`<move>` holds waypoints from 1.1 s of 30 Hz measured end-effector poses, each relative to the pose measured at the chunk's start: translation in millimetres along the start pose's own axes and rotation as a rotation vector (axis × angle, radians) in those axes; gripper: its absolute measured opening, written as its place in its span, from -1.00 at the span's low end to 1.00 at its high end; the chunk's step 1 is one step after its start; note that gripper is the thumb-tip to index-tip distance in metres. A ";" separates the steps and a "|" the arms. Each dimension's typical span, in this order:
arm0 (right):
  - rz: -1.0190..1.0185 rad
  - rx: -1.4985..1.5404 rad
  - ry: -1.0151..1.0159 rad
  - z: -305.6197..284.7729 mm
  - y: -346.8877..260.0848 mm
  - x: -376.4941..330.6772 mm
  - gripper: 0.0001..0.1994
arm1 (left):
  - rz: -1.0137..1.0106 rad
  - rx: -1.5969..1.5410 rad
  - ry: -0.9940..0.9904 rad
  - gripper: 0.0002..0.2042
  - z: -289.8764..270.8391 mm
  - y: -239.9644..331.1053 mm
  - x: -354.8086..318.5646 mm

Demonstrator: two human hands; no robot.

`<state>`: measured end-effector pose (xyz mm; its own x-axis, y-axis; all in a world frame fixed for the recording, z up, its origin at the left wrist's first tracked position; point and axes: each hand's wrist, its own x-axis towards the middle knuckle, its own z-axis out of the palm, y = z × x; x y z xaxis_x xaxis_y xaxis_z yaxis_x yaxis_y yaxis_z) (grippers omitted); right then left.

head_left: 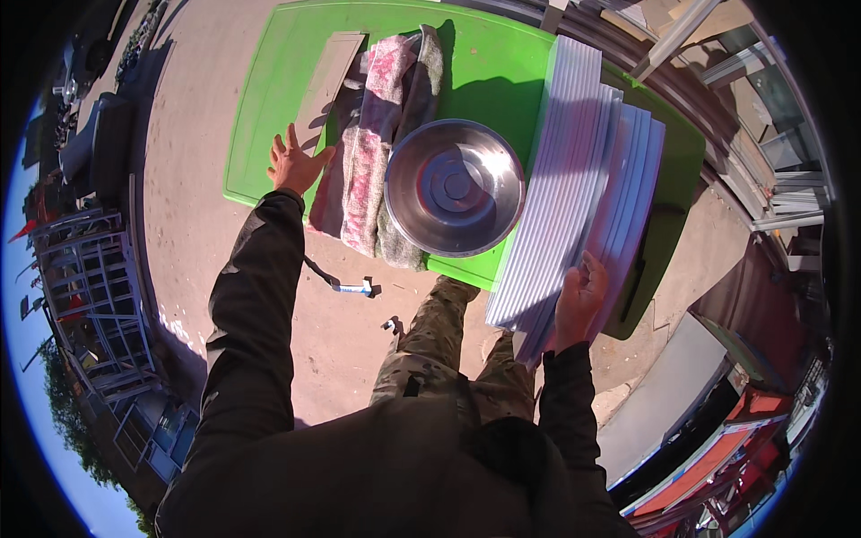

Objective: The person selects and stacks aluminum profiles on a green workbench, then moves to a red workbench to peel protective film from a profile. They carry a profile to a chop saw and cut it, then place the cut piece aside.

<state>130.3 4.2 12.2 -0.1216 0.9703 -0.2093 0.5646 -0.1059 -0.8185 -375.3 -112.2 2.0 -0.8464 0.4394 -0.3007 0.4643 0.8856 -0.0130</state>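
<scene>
My left hand (pixel 298 166) is spread open over the near left part of a green table (pixel 260 99), beside the lower end of a flat beige strip (pixel 334 70). To its right lie folded cloths (pixel 369 148), one patterned pink and white, others grey. A shiny steel bowl (pixel 455 235) sits at the table's near middle, next to the cloths. Long white ridged strips (pixel 556 170) lie stacked on the right side, with a second, smoother pale stack (pixel 630 179) against them. My right hand (pixel 581 300) is over the near end of these stacks, fingers loosely bent and apart, with nothing visible in them.
On the ground below the table lies a small blue-and-white object (pixel 352 288) with a dark strap. Metal frames (pixel 90 296) stand at the left. Window-like frames and beams (pixel 762 152) fill the right. My camouflage-trousered legs (pixel 426 336) stand at the near edge.
</scene>
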 end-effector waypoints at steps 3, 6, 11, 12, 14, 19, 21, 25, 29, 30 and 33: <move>0.137 -0.069 -0.046 -4.2 27.1 11.6 -0.55 | 0.437 -0.231 0.213 -0.15 28.0 63.3 -36.5; 0.381 0.153 -0.104 -4.8 28.5 16.1 -0.53 | 0.769 -0.596 0.236 -0.39 14.0 163.1 -126.7; 0.175 0.006 -0.045 -3.3 17.3 12.8 -0.53 | 0.945 -0.882 -0.069 -0.43 21.7 258.3 -236.0; 0.093 -0.044 -0.026 -2.2 19.5 12.6 -0.54 | 0.875 -0.972 -0.188 -0.40 34.5 262.5 -248.7; 0.166 0.085 -0.116 4.3 46.9 13.6 -0.56 | 0.763 -0.960 -0.199 -0.36 63.1 259.0 -269.2; 0.161 0.360 -0.229 31.2 86.6 4.1 -0.58 | 0.814 -0.428 0.058 -0.32 71.6 207.0 -273.8; 0.042 0.285 -0.251 23.0 69.2 7.5 -0.60 | 0.605 -0.386 0.140 -0.32 83.3 176.1 -253.8; 0.033 0.055 -0.220 11.9 51.9 8.5 -0.57 | 0.751 -0.055 -0.061 -0.38 77.1 142.2 -241.0; 0.074 0.149 -0.229 15.8 59.3 5.3 -0.56 | 0.698 0.117 -0.071 -0.60 102.2 98.9 -196.4; 0.097 0.135 -0.244 16.0 61.6 5.6 -0.56 | 0.661 0.139 -0.098 -0.71 97.3 97.4 -188.4; 0.162 0.074 -0.243 14.3 65.4 6.8 -0.62 | 0.629 0.114 -0.062 -0.73 87.1 73.0 -147.6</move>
<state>154.7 0.7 -50.4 -0.2317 0.8597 -0.4553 0.5328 -0.2795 -0.7988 -193.7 -125.5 -37.6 -0.3878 0.8574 -0.3382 0.8950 0.4380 0.0842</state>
